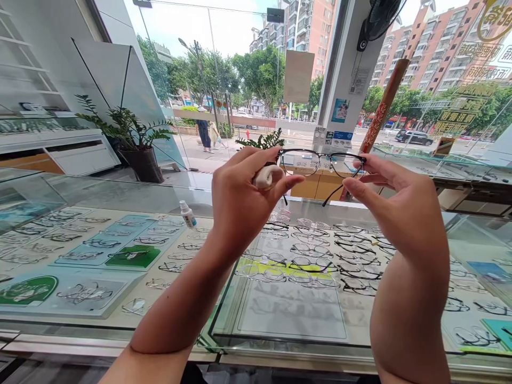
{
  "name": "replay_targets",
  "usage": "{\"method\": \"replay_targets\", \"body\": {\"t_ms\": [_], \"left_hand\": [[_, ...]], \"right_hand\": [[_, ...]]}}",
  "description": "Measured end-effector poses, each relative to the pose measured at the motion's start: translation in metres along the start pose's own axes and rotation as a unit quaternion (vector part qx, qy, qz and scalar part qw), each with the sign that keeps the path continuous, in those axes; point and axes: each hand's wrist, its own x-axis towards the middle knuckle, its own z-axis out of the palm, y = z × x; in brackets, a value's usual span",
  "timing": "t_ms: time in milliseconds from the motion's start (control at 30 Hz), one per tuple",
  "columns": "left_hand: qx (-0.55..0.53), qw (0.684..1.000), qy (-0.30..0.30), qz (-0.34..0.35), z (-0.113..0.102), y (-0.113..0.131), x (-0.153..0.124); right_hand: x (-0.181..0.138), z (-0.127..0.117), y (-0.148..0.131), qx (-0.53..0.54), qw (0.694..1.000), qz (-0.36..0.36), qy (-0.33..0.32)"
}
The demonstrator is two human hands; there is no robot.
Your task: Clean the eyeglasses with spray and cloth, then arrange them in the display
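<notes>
I hold a pair of black-rimmed glasses (320, 161) up in front of me, lenses facing away. My left hand (240, 200) grips the left end of the frame and has a wad of white cloth (267, 176) pinched under the thumb. My right hand (394, 205) pinches the right end of the frame between thumb and fingers. One temple arm hangs down between the hands. Both hands hover above a glass display counter (120, 325).
Under the counter glass lie several rows of glasses (316, 250) on trays. A small white dropper bottle (188, 214) stands on the counter left of my hands. A potted plant (132, 141) sits by the shop window; street and buildings lie beyond.
</notes>
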Motion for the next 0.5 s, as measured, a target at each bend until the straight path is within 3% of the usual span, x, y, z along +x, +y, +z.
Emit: {"method": "replay_targets", "body": {"t_ms": [500], "left_hand": [[-0.008, 1.000, 0.005, -0.002, 0.0018, -0.0030, 0.0000]], "right_hand": [[-0.0001, -0.0016, -0.0032, -0.006, 1.000, 0.020, -0.002]]}}
